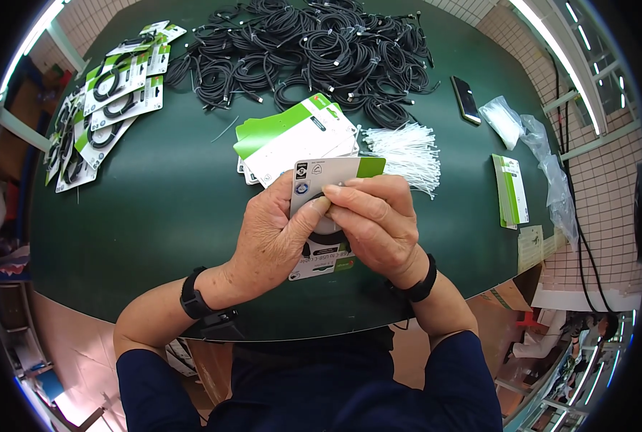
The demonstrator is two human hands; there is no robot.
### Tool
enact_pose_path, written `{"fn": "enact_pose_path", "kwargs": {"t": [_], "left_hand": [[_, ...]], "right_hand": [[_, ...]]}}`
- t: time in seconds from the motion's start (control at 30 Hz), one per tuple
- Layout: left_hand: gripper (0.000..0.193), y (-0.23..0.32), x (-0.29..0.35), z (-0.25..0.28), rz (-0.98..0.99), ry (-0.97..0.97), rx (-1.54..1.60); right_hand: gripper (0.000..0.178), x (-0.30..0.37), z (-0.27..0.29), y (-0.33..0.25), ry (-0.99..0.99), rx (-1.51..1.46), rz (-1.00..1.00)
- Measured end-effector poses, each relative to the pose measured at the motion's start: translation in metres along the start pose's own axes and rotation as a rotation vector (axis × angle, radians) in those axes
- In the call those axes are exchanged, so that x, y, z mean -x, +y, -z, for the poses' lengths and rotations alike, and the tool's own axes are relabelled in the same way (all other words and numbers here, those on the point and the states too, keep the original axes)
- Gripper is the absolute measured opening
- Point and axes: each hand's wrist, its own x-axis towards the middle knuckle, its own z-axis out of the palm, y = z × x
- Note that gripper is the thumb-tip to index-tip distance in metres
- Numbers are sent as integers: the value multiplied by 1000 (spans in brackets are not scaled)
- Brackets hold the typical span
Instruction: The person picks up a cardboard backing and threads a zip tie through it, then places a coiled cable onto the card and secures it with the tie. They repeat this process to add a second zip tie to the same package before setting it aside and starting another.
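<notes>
A white and green backing card [335, 169] is held up over the near part of the table, with a coiled black cable [325, 237] against its lower half. My left hand [263, 234] grips the card's left side, its thumb pressed on the front. From the right, my right hand [379, 227] closes over the card, thumb and fingertips pinched together beside my left thumb. Whatever is between those fingertips is too small to make out. Just beyond my hands lie a stack of similar cards [292, 147] and a heap of white cable ties [411, 155].
Many coiled black cables [314, 54] are piled at the far side of the green table [155, 237]. Carded cables [123, 101] lie at far left. On the right are a phone [466, 99], a clear plastic bag [503, 122] and more cards [510, 191].
</notes>
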Motion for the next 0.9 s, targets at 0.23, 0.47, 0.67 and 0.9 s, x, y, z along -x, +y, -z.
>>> {"fn": "enact_pose_path", "kwargs": {"t": [0.23,0.47,0.67,0.9], "left_hand": [[32,9,-14,10,-1,48,152],[32,10,-10,9,-37,65,101],[32,14,-10,10,-31,65,74],[32,13,-9,10,-23,60,78]], "right_hand": [[27,-1,13,-13,-46,-48,-8],[28,5,8,-15,-15,-194,-80],[27,0,9,-20,-21,-327,-92],[30,0,11,-22,-12,-395,-116]]}}
